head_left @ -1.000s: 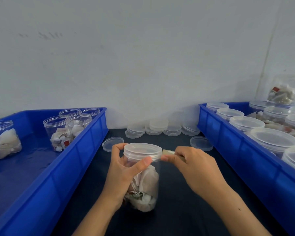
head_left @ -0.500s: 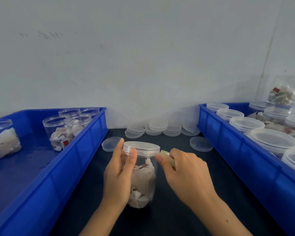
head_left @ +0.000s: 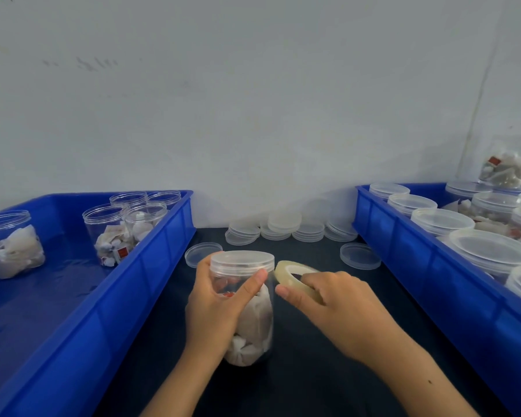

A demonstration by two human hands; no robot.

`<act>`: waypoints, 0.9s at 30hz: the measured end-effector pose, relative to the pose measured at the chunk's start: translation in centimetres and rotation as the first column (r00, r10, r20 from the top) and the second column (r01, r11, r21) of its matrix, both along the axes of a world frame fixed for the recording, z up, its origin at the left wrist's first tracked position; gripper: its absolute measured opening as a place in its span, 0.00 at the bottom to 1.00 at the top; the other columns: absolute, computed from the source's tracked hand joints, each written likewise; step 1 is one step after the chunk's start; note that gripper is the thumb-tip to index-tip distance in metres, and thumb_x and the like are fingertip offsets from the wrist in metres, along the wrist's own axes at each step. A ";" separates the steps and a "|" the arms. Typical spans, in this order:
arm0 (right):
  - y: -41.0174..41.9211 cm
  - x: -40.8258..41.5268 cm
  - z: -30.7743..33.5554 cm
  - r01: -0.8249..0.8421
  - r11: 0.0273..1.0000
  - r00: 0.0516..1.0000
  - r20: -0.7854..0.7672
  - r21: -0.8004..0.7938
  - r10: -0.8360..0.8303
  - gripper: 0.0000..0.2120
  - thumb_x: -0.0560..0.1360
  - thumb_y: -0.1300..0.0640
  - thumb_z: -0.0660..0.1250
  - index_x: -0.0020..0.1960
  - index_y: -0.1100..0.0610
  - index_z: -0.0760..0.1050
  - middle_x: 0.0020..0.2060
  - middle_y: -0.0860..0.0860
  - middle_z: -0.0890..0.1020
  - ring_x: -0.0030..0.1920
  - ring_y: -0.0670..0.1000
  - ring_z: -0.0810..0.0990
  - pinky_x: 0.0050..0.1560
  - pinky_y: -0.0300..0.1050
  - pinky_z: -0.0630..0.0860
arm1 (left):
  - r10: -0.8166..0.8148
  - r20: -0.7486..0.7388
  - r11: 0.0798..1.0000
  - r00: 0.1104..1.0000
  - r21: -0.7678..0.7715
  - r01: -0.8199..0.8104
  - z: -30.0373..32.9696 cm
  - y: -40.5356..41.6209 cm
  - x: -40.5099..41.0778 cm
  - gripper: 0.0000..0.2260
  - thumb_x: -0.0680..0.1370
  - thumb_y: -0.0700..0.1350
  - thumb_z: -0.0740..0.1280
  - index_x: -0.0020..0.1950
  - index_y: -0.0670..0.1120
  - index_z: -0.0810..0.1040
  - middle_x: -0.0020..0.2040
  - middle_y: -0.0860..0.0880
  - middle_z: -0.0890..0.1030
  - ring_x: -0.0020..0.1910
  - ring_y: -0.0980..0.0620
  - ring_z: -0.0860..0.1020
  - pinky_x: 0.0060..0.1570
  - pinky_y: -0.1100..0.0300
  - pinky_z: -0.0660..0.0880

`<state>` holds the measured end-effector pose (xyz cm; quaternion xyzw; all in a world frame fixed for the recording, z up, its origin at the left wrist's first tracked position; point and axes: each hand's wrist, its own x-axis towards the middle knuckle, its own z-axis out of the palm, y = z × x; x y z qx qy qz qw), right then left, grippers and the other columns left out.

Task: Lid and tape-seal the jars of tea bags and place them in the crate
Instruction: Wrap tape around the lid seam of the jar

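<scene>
Lidded jar (head_left: 247, 308) of tea bags stood upright on dark table (head_left: 313, 371), centre near, between left crate (head_left: 109, 296) and right crate (head_left: 433, 284). Left hand (head_left: 220, 308) wrapped round jar body, fingers curled behind, thumb pressed on front wall just under lid (head_left: 242, 260). Right hand (head_left: 334, 299) clamped on tape roll (head_left: 295, 276), fingers through its core, roll edge touching or just beside lid rim; can't tell if tape was stuck down. Jar looked light, thin clear plastic, smooth and likely slippery, would flex if squeezed hard; best grip round mid-body, not lid. Tea bags soft. Spare lids (head_left: 283, 227) stacked far centre. Left crate held open jars (head_left: 124, 230), right crate lidded ones.
</scene>
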<state>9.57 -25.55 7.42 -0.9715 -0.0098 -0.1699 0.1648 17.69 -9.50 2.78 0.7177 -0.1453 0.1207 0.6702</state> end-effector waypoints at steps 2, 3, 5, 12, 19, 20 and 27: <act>-0.6 -0.1 0.2 -0.001 1.000 1.000 -0.003 0.030 0.001 0.32 0.70 0.27 0.46 0.33 0.56 0.64 0.27 0.50 0.68 0.28 0.47 0.65 0.32 0.42 0.63 | -0.022 -0.008 1.000 1.000 -0.007 0.022 0.1 0.0 0.1 0.39 0.57 0.69 0.75 0.63 0.53 0.73 0.56 0.56 0.81 0.56 0.55 0.80 0.58 0.50 0.77; -0.9 -0.1 0.2 -0.002 0.999 1.000 0.002 0.043 0.002 0.31 0.72 0.28 0.47 0.34 0.56 0.65 0.27 0.50 0.68 0.28 0.46 0.65 0.32 0.43 0.64 | -0.038 -0.010 0.999 0.999 -0.008 0.038 0.2 0.1 0.2 0.38 0.57 0.68 0.76 0.62 0.53 0.73 0.55 0.56 0.81 0.55 0.55 0.80 0.57 0.51 0.77; -1.2 -0.1 0.2 0.008 0.999 1.000 0.015 0.035 -0.009 0.28 0.74 0.31 0.49 0.33 0.55 0.64 0.27 0.50 0.69 0.29 0.46 0.66 0.33 0.42 0.63 | -0.066 -0.017 0.998 0.998 -0.005 0.065 0.2 0.2 0.3 0.36 0.56 0.66 0.77 0.60 0.54 0.74 0.54 0.56 0.82 0.54 0.56 0.80 0.55 0.54 0.77; -1.6 0.6 -0.4 0.082 0.996 0.997 0.015 -0.018 -0.082 0.31 0.75 0.32 0.45 0.42 0.57 0.72 0.35 0.53 0.77 0.37 0.52 0.75 0.37 0.44 0.69 | -0.209 -0.035 0.977 0.977 -0.040 0.208 0.6 0.4 0.0 0.32 0.56 0.59 0.78 0.56 0.52 0.75 0.49 0.61 0.83 0.49 0.62 0.81 0.42 0.71 0.76; -1.4 0.7 -0.6 0.098 0.995 0.995 0.007 0.021 -0.098 0.32 0.74 0.31 0.45 0.41 0.59 0.71 0.35 0.54 0.77 0.38 0.55 0.76 0.40 0.48 0.72 | -0.313 -0.058 0.944 0.948 -0.131 0.303 0.4 0.4 0.0 0.36 0.55 0.56 0.78 0.59 0.51 0.69 0.50 0.57 0.83 0.51 0.59 0.82 0.44 0.68 0.77; -1.3 0.6 -0.6 0.099 0.995 0.995 0.013 0.024 -0.099 0.32 0.75 0.31 0.45 0.39 0.58 0.69 0.33 0.53 0.75 0.36 0.54 0.74 0.38 0.47 0.71 | -0.322 -0.068 0.941 0.944 -0.131 0.312 0.3 0.5 0.0 0.36 0.55 0.57 0.77 0.59 0.52 0.67 0.50 0.58 0.83 0.51 0.59 0.82 0.45 0.67 0.78; -0.2 0.6 -0.9 0.132 0.986 0.991 0.016 0.101 -0.134 0.28 0.76 0.32 0.46 0.34 0.55 0.66 0.28 0.48 0.70 0.29 0.46 0.68 0.34 0.42 0.68 | -0.284 -0.017 0.956 0.959 -0.076 0.282 0.6 0.3 -0.7 0.25 0.68 0.61 0.73 0.57 0.49 0.71 0.50 0.54 0.83 0.52 0.55 0.81 0.47 0.62 0.78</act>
